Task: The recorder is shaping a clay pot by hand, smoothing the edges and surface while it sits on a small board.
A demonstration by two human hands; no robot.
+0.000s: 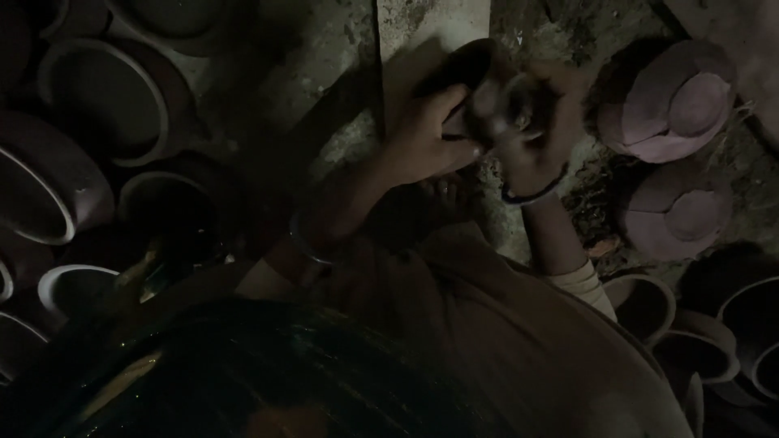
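Observation:
Both hands meet over the middle of the dim scene around a small dark clay pot (pixel 475 69). My left hand (pixel 422 138) grips its left side, fingers curled on the rim, with a thin bangle further down the arm. My right hand (pixel 531 138), blurred by motion and wearing a dark wristband, presses on the pot's right side. The pot's lower part is hidden by the fingers. It is held above a pale flat slab (pixel 434 24) on the rough ground.
Several dark clay pots with pale rims (pixel 105 97) crowd the left side. Two pinkish-brown pots lie upturned at the right (pixel 665 101) (pixel 677 212). More open pots (pixel 645 304) stand at the lower right. Dark hair and a brown garment (pixel 487 341) fill the bottom.

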